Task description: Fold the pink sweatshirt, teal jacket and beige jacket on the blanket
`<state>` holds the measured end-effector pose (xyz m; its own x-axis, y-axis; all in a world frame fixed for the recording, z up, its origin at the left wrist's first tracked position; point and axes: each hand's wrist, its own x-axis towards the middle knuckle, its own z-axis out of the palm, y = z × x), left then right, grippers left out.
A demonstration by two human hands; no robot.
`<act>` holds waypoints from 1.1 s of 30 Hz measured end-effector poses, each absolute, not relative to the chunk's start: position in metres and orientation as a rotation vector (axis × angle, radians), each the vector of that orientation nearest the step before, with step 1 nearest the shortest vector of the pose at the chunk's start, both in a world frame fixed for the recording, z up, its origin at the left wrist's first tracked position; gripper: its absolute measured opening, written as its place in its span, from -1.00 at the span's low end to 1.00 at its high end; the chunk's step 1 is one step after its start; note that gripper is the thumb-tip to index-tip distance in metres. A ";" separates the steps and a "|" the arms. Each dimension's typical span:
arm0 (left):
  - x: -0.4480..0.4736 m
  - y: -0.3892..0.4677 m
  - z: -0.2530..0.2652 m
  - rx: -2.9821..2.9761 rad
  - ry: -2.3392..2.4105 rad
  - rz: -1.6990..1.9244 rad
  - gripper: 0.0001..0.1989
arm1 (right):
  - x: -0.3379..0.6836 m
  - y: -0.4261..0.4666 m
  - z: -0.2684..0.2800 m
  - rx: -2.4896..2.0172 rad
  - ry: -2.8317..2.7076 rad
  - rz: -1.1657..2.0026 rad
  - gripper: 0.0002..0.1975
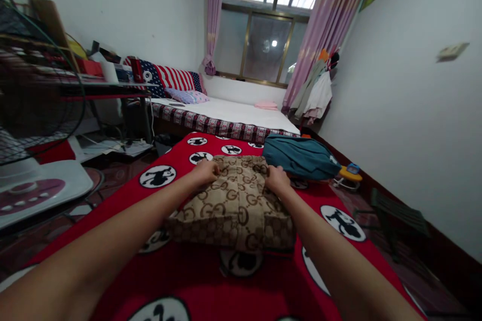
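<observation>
A folded tan garment (241,200) with a brown letter-G print lies on a red cloth (188,276) with black-and-white round motifs. A seam or strip runs down its middle, and a darker checked band crosses the end nearest me. My left hand (204,172) has its fingers curled on the far left corner of the garment. On the far right corner, my right hand (277,178) grips the edge with bent fingers. Just beyond my right hand lies a folded teal cloth item (301,155), whose exact kind I cannot tell.
A bed (233,109) with a white sheet stands under the window. At left are a cluttered desk (109,88), a fan (41,85) and a white appliance top (41,190). A dark green folding stool (399,213) and a small yellow seat (348,174) stand along the right wall.
</observation>
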<state>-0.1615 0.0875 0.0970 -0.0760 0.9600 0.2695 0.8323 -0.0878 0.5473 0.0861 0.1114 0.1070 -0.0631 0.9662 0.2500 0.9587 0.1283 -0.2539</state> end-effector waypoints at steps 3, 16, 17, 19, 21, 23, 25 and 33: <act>-0.140 0.109 0.121 2.117 1.990 0.778 -0.73 | 0.067 0.109 0.123 -1.784 -2.143 -0.025 -0.47; -0.092 0.120 0.017 2.374 2.121 0.697 -0.45 | 0.059 0.126 0.015 -1.807 -2.196 -0.039 -0.42; -0.092 0.122 0.017 2.375 2.122 0.701 -0.45 | 0.059 0.126 0.016 -1.806 -2.189 -0.033 -0.42; -0.092 0.124 0.020 2.369 2.126 0.695 -0.45 | 0.058 0.125 0.020 -1.804 -2.178 -0.022 -0.43; -0.092 0.125 0.022 2.368 2.125 0.693 -0.45 | 0.058 0.123 0.023 -1.788 -2.163 -0.034 -0.43; -0.091 0.125 0.022 2.367 2.130 0.698 -0.45 | 0.058 0.122 0.023 -1.771 -2.148 -0.043 -0.44; -0.091 0.126 0.020 2.363 2.139 0.708 -0.45 | 0.058 0.122 0.022 -1.764 -2.135 -0.033 -0.45; -0.091 0.128 0.017 2.362 2.136 0.722 -0.45 | 0.059 0.123 0.022 -1.737 -2.103 -0.019 -0.49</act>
